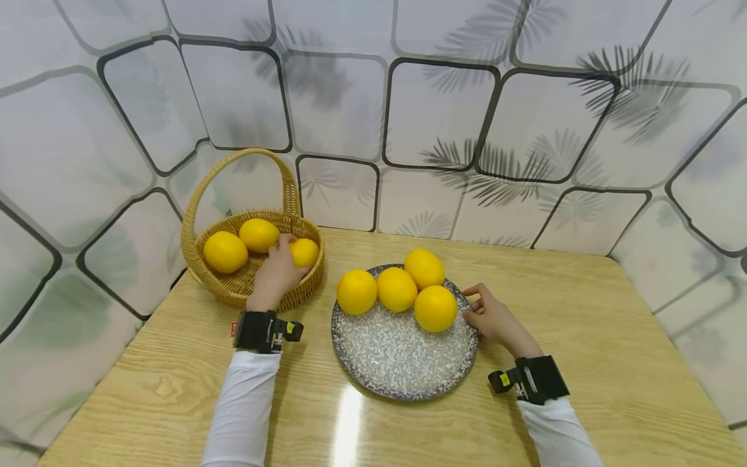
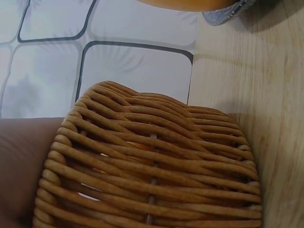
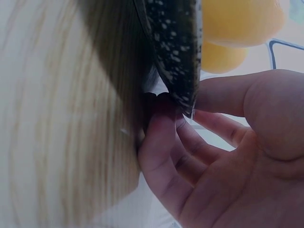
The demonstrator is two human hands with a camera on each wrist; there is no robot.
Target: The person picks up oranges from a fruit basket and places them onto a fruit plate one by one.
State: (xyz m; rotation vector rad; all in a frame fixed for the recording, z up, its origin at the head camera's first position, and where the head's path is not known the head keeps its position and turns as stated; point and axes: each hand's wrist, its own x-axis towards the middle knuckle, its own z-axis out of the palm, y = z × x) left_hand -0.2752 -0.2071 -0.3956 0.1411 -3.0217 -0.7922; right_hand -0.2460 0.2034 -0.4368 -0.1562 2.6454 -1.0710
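My left hand point(image 1: 277, 272) reaches over the near rim of a wicker basket point(image 1: 185, 241) and grips an orange point(image 1: 305, 251) at the right side inside it. Two more oranges, a left one point(image 1: 225, 251) and a rear one point(image 1: 259, 235), lie in the basket. In the left wrist view the woven wall point(image 2: 152, 161) hides the fingers. My right hand point(image 1: 496, 319) holds the right rim of a speckled grey plate point(image 1: 403, 363), thumb above and fingers beneath, as the right wrist view shows. Several oranges point(image 1: 397, 289) sit together on the plate's far half.
Both things stand on a light wooden table point(image 1: 589, 337). Behind it and at the sides rises a patterned wall point(image 1: 344, 110). The basket's tall arched handle point(image 1: 201, 188) stands up to the left and behind the left hand.
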